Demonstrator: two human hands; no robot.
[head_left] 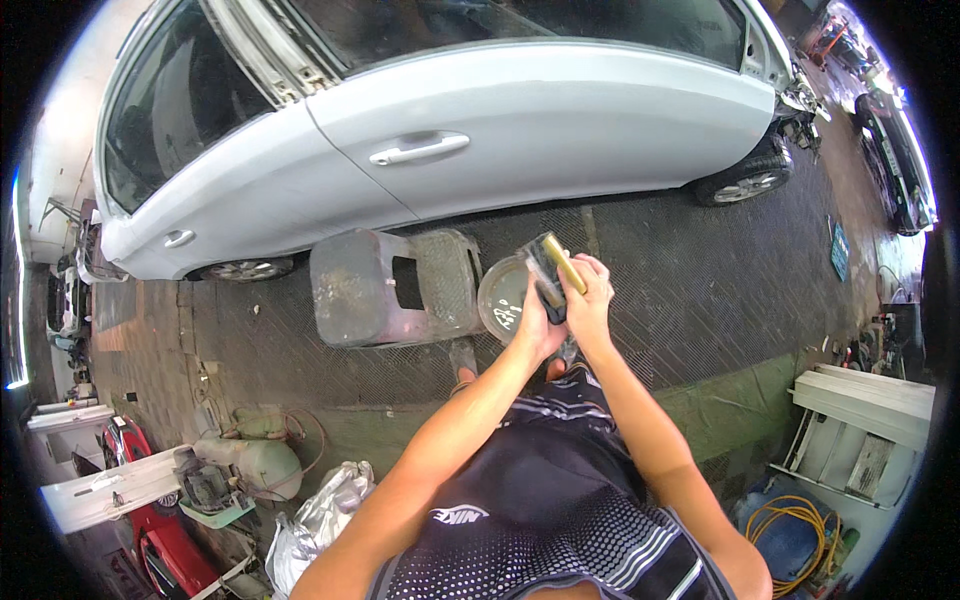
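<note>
Over matting [690, 275], beside a lidded tin [500, 291], left fingers [534, 298] clasp a dark object [546, 280] — right fingers [596, 272], a gold bar [565, 263].

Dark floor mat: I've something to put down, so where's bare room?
The mat is bare between the right hand, front wheel and green strip; also left of the grey stool, near the rear wheel. Crowded: the middle, with stool, round tin and feet.

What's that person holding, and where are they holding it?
The right hand holds a gold-coloured bar by its lower end. The left hand seems to grip a dark, shiny thing low down too; I can't tell what it is.
</note>
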